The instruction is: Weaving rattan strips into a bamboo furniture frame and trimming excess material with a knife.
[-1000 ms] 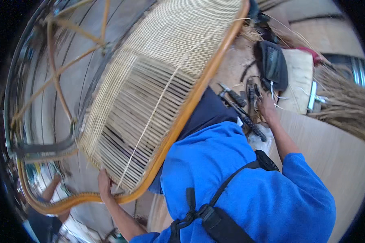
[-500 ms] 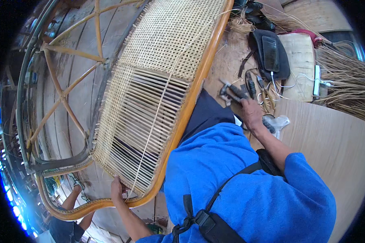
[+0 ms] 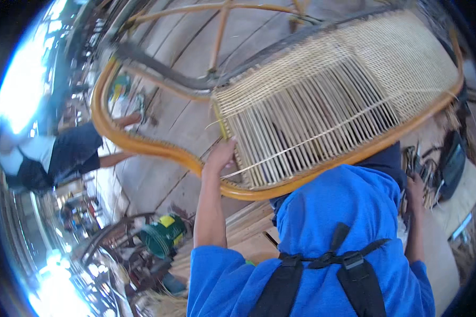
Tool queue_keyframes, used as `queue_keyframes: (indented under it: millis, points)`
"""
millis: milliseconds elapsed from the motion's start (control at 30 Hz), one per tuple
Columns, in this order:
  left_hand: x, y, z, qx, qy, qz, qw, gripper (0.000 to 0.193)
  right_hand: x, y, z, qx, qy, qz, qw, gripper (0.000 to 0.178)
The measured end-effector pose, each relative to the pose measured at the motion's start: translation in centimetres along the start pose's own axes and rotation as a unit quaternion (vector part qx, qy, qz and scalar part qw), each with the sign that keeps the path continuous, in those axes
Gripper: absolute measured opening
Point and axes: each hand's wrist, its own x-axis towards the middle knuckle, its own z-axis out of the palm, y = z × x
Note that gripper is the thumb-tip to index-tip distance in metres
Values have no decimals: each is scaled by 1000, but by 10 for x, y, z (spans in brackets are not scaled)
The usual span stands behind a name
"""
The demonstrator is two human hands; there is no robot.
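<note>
A rattan seat panel [image 3: 307, 113] with an orange-brown curved frame [image 3: 166, 149] lies across my lap. Woven cane mesh [image 3: 407, 58] covers its right part and a narrow band on the far side; elsewhere bare parallel strands [image 3: 322, 116] run across. My left hand [image 3: 220, 157] is closed on the panel's left end rail, beside a yellow strip. A loose pale cane strand [image 3: 312, 140] runs from near that hand over the bare strands. My right hand [image 3: 414, 190] is low at the right, beside a blurred cluster of tools [image 3: 420, 158]; its fingers and anything in them are unclear.
A dark rattan frame [image 3: 169, 66] stands beyond the panel on the plank floor [image 3: 148, 177]. Another person [image 3: 71, 153] is at the left. A green bucket [image 3: 164, 235] stands at the lower left. A black bag [image 3: 454, 164] lies at the right, near a white power strip [image 3: 461, 226].
My view has swung left, turning the panel in the picture and bringing in the other person and bucket. The right hand, earlier on a hammer among the tools, is now blurred at the right.
</note>
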Motion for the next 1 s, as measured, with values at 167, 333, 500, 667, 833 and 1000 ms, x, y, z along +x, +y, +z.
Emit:
queue_keyframes:
  millis: [167, 333, 500, 667, 833, 1000]
  points:
    - [-5, -5, -7, 8, -26, -13, 1000, 60, -27, -85, -68, -6, -161, -45, 986, 20]
    - [-2, 6, -35, 247, 45, 29, 968, 51, -57, -149, -106, 23, -266, -66, 961, 15]
    - [25, 7, -49, 255, 272, 146, 916, 39, -79, -173, -63, 265, -319, -114, 903, 39]
    - [35, 5, -51, 244, 230, 127, 934, 34, -55, -229, -49, 273, -454, -91, 844, 63]
    - [36, -1, -43, 109, 275, 114, 948, 32, -65, -366, 57, 56, -507, -185, 840, 47]
    - [26, 23, -43, 73, 247, 56, 965, 27, -97, -447, 179, -20, -594, -221, 773, 61]
